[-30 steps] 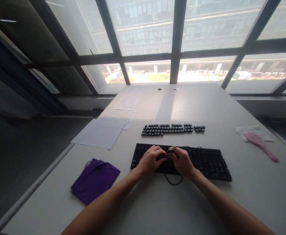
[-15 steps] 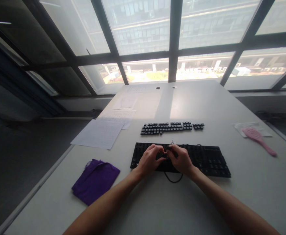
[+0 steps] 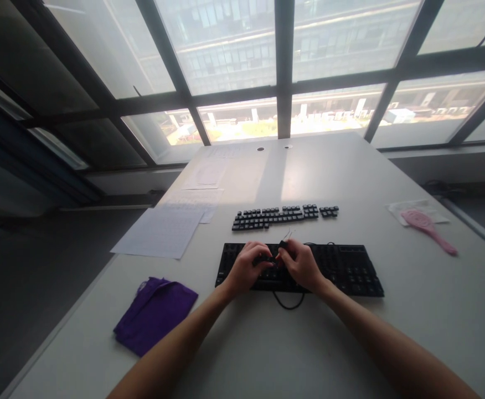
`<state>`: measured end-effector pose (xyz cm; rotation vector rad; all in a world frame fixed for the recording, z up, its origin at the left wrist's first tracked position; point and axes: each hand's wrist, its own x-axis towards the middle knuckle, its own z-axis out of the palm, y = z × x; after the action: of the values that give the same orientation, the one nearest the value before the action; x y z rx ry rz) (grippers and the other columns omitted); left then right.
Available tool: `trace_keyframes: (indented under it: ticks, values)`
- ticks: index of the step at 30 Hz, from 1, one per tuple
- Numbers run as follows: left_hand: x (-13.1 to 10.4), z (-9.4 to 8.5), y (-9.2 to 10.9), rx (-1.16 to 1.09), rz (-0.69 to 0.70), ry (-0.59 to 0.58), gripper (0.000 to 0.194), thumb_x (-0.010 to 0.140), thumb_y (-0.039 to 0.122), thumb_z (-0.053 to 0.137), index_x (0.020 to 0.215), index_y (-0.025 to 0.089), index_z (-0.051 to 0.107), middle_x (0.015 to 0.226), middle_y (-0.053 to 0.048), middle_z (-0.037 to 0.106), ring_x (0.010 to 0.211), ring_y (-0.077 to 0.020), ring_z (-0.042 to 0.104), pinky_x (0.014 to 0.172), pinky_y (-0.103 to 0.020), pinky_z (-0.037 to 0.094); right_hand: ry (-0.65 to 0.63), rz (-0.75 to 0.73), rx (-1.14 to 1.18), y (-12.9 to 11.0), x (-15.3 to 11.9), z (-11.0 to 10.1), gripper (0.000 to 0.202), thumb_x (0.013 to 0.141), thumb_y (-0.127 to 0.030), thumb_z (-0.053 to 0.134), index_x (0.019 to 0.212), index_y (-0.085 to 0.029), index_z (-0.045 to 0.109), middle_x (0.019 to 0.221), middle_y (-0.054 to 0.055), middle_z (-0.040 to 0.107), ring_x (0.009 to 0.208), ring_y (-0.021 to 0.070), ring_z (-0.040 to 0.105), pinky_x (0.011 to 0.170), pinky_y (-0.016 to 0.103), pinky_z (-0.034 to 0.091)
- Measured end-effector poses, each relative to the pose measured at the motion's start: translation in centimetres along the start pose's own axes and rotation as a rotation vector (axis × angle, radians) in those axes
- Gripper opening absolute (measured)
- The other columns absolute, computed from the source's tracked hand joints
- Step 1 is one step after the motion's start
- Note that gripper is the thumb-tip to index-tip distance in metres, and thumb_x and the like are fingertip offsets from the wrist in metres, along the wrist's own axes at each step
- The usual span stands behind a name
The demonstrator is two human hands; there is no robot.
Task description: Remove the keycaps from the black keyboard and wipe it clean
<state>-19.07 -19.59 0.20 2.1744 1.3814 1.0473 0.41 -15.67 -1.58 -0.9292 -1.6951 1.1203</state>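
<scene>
The right hand pinched a wire-ended tool by the keyboard's far edge; loose fingertips could have dropped it. The left hand curled half-closed, hold unclear.

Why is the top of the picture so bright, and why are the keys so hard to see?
Head view: daylight glares through the window and washes out the building behind it; a window bar seems to cast the shadow stripe on the table, whose near part is dim. Head view again: the keyboard is dark and soft, so its keys blend together.
</scene>
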Motion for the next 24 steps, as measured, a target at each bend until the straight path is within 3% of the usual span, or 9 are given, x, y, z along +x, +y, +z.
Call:
trace_keyframes:
  ticks: [5, 11, 17, 24]
  values:
    - [4.0, -0.8, -1.6, 0.117, -0.098, 0.088, 0.011, 0.086, 0.024, 0.069, 0.097, 0.022, 0.069, 0.097, -0.002, 0.071, 0.085, -0.0189, 0.059, 0.082, -0.035, 0.05, 0.015, -0.004, 0.007, 0.2, 0.1, 0.0, 0.011, 0.094, -0.028, 0.057, 0.088, -0.02, 0.058, 0.07, 0.002, 0.071, 0.059, 0.0172, 0.069, 0.059, 0.027, 0.052]
    - [8.8, 1.0, -4.8, 0.356, -0.001, -0.017, 0.006, 0.078, 0.026, 0.079, 0.083, 0.024, 0.076, 0.086, -0.002, 0.076, 0.087, -0.0231, 0.059, 0.083, -0.038, 0.047, 0.055, -0.015, -0.006, 0.5, 0.0, 0.1, 0.009, 0.094, -0.028, 0.056, 0.09, -0.02, 0.059, 0.071, 0.002, 0.071, 0.059, 0.0176, 0.069, 0.059, 0.028, 0.053]
    - [9.9, 2.5, -5.8, 0.456, 0.057, -0.123, 0.003, 0.078, 0.025, 0.08, 0.079, 0.023, 0.077, 0.085, -0.004, 0.074, 0.088, -0.0248, 0.056, 0.085, -0.04, 0.046, 0.052, -0.016, -0.006, 0.6, 0.0, 0.1, 0.009, 0.095, -0.027, 0.056, 0.088, -0.021, 0.058, 0.071, 0.002, 0.07, 0.059, 0.0176, 0.068, 0.06, 0.028, 0.052]
    - [10.0, 2.4, -6.1, 0.46, 0.03, -0.031, 0.006, 0.075, 0.025, 0.082, 0.074, 0.023, 0.076, 0.097, -0.005, 0.065, 0.096, -0.0251, 0.053, 0.089, -0.041, 0.046, 0.023, -0.015, 0.016, 0.8, 0.0, 0.0, 0.009, 0.095, -0.027, 0.057, 0.09, -0.02, 0.059, 0.071, 0.001, 0.07, 0.059, 0.017, 0.067, 0.06, 0.028, 0.052]
